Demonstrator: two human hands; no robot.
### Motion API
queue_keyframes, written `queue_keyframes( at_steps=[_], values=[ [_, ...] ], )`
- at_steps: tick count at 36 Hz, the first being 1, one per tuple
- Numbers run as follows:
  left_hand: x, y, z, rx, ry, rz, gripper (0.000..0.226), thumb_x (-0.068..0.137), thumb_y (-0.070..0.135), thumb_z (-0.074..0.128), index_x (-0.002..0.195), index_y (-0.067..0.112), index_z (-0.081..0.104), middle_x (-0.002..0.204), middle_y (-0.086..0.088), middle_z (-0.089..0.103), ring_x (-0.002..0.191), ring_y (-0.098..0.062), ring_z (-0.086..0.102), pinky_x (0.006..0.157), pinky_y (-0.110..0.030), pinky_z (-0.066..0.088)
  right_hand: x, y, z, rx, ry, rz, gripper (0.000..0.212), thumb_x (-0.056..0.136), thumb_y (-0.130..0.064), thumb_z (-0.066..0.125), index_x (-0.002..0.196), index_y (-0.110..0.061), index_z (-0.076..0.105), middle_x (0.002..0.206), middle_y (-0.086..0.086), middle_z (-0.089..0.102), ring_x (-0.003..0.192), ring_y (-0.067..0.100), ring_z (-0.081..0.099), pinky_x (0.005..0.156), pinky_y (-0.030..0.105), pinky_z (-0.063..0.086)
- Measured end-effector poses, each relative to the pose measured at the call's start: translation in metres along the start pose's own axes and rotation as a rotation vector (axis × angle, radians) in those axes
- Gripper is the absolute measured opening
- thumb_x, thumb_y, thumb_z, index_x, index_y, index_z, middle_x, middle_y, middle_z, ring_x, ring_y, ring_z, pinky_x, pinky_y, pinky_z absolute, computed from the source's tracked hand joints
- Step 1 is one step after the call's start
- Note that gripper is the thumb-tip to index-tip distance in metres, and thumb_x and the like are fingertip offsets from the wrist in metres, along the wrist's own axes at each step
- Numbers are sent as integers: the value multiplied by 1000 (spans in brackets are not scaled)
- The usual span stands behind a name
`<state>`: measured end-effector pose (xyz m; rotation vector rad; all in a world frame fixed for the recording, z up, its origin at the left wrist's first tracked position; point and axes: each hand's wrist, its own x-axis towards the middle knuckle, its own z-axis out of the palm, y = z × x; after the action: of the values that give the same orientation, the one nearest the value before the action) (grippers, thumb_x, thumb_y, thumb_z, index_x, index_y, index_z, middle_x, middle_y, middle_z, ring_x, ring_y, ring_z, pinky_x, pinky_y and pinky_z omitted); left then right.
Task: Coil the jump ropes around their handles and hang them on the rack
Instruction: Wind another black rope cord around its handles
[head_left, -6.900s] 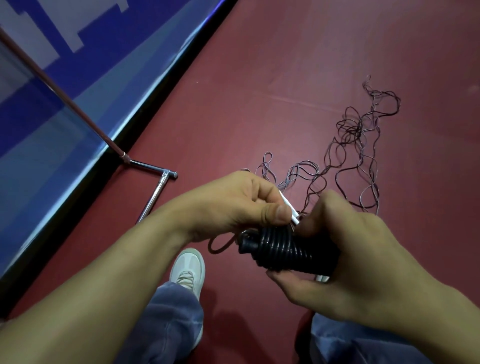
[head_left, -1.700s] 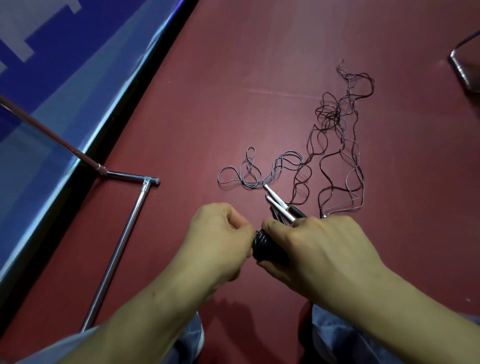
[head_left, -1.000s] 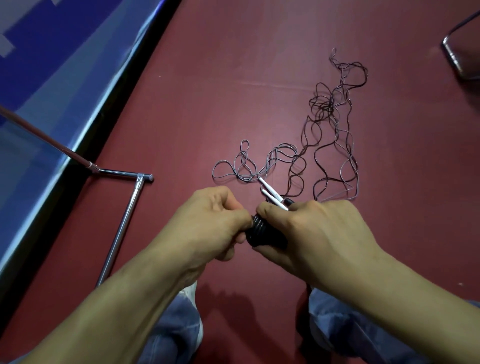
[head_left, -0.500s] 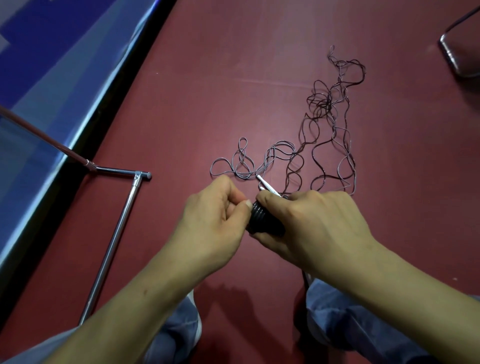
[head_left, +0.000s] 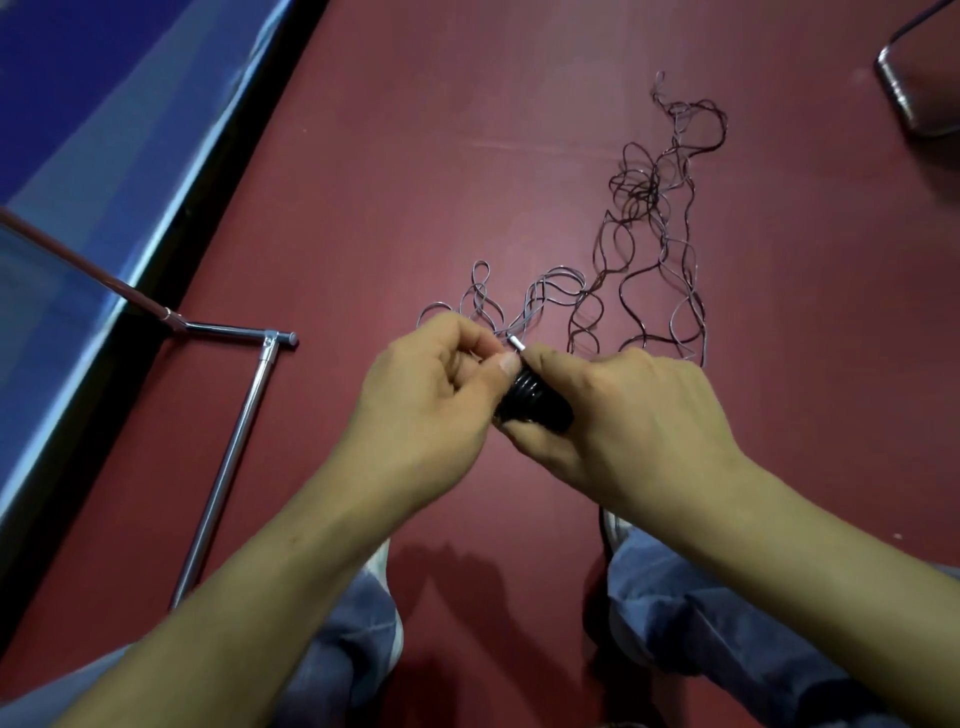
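Now the hands are closer together than a moment ago. The left hand (head_left: 431, 395) has slid up to the top of the black coil (head_left: 535, 402). Its fingers are curled and its thumb pinches the coil's end, right beside the white tip (head_left: 516, 343). Two white tips stuck out before; only one shows now. The right hand (head_left: 623, 415) wraps round the coil from the other side, fingers curled tight, holding it above the floor (head_left: 415, 156). I think the last bit is being tucked in, so this coil looks nearly done. More ropes (head_left: 649, 234) lie loose and tangled on the floor past the hands. The coil is not yet on the rack (head_left: 232, 452), which stands to the left.
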<state>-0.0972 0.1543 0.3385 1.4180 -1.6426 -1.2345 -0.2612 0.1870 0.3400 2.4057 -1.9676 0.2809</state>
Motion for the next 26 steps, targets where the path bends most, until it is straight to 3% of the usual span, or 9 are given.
queue_keyframes(
  at_steps=[3, 9, 15, 21, 24, 26],
  values=[
    [-1, -1, -10, -145, -129, -44, 25, 73, 22, 69, 98, 20, 65, 58, 7, 56, 53, -18, 46, 57, -37, 42, 2, 0, -3, 2, -20, -8, 44, 82, -69, 48, 89, -27, 57, 57, 0, 58, 52, 36, 59, 46, 27, 26],
    [2, -4, -21, -148, -193, -60, 26, 71, 23, 73, 97, 22, 67, 60, -1, 59, 52, -16, 49, 57, -30, 40, 0, -1, -4, 33, -17, -27, 45, 85, -71, 43, 92, -28, 56, 58, -1, 54, 50, 34, 56, 44, 27, 29],
    [-2, -6, -17, -395, -110, -106, 24, 70, 13, 73, 94, 13, 68, 54, 1, 47, 48, -12, 40, 48, -20, 35, 4, -2, -8, 40, -6, -46, 44, 84, -69, 43, 94, -29, 58, 58, -2, 55, 50, 34, 57, 44, 26, 30],
    [-4, -8, -11, -508, -69, -125, 17, 72, 12, 75, 87, 20, 75, 59, -1, 46, 53, -11, 40, 54, -19, 37, 4, 0, -12, 53, 5, -65, 41, 83, -66, 47, 95, -29, 61, 56, -2, 54, 48, 32, 55, 44, 27, 35],
    [-5, -5, -9, -634, -89, -230, 17, 69, 9, 80, 81, 21, 77, 73, -10, 44, 58, -14, 40, 57, -26, 35, 3, 1, -14, 62, 1, -77, 42, 83, -66, 46, 95, -29, 61, 56, -2, 53, 48, 32, 54, 44, 26, 31],
    [-6, -2, -7, -782, -120, -348, 16, 69, 5, 79, 80, 16, 73, 76, -11, 52, 53, -11, 46, 52, -23, 38, 3, 0, -13, 41, 0, -76, 41, 82, -65, 50, 95, -27, 61, 56, -2, 53, 48, 33, 55, 45, 25, 28]
  ],
)
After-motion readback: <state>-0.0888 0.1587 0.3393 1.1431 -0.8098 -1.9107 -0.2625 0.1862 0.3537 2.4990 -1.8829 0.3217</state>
